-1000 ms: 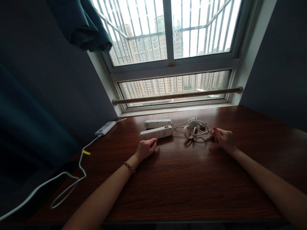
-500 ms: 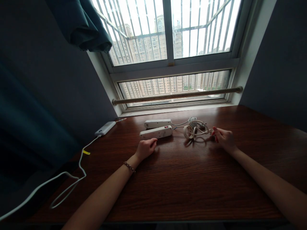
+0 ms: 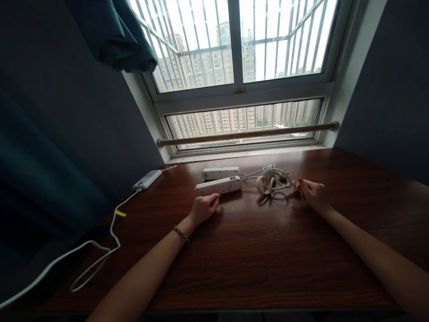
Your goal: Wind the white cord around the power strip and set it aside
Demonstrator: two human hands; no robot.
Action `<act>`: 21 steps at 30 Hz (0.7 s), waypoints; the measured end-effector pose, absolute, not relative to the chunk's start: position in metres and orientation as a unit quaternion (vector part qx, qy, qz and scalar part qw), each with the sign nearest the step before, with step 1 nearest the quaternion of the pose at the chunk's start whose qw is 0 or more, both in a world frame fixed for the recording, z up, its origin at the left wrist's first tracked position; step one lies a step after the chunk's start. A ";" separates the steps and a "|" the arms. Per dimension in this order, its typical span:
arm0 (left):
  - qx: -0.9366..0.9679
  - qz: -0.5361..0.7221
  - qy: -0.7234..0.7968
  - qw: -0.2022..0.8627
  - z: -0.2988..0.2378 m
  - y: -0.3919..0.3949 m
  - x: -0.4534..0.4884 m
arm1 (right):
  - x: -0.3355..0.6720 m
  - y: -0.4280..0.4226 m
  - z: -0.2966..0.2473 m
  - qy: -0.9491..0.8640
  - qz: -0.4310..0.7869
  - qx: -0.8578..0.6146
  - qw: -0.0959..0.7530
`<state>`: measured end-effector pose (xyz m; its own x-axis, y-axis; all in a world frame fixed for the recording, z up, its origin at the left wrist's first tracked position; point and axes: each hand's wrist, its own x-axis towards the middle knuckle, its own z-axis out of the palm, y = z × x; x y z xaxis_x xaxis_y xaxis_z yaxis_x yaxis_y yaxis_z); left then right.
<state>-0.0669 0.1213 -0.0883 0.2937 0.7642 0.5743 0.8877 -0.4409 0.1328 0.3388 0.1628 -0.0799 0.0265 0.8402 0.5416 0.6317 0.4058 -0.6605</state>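
Observation:
Two white power strips lie side by side on the wooden table. The front power strip (image 3: 219,185) has a red switch at its right end, and the rear power strip (image 3: 221,173) sits just behind it. Curled and resting on the tabletop, my left hand (image 3: 203,209) is close against the front strip's near edge, with nothing visible in its fingers. A loosely coiled white power cord (image 3: 272,182) lies right of the strips. My right hand (image 3: 313,195) pinches the right end of this cord; its fingers hide the tip.
At the table's left edge is a white power bank-like device (image 3: 147,180) with a white cable (image 3: 114,230) bearing a yellow tag (image 3: 121,213). The brown wooden table (image 3: 248,259) reaches the barred window (image 3: 237,85). A blue curtain (image 3: 124,40) hangs at left.

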 end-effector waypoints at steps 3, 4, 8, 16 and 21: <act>-0.797 -0.291 -0.519 0.105 -0.089 0.121 -0.067 | 0.339 0.163 -0.080 -0.689 0.108 -0.534 0.478; -0.797 -0.290 -0.519 0.105 -0.089 0.121 -0.067 | 0.339 0.163 -0.080 -0.690 0.108 -0.533 0.478; -0.796 -0.291 -0.520 0.105 -0.089 0.121 -0.068 | 0.340 0.162 -0.080 -0.691 0.107 -0.533 0.477; -0.798 -0.290 -0.517 0.104 -0.090 0.122 -0.068 | 0.340 0.163 -0.081 -0.689 0.108 -0.537 0.475; -0.797 -0.292 -0.518 0.104 -0.091 0.123 -0.068 | 0.340 0.163 -0.080 -0.690 0.107 -0.536 0.475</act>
<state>-0.0684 0.1231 -0.0912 0.2934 0.7646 0.5739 0.8866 -0.4421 0.1357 0.3396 0.1632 -0.0804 0.0255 0.8411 0.5402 0.6373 0.4027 -0.6571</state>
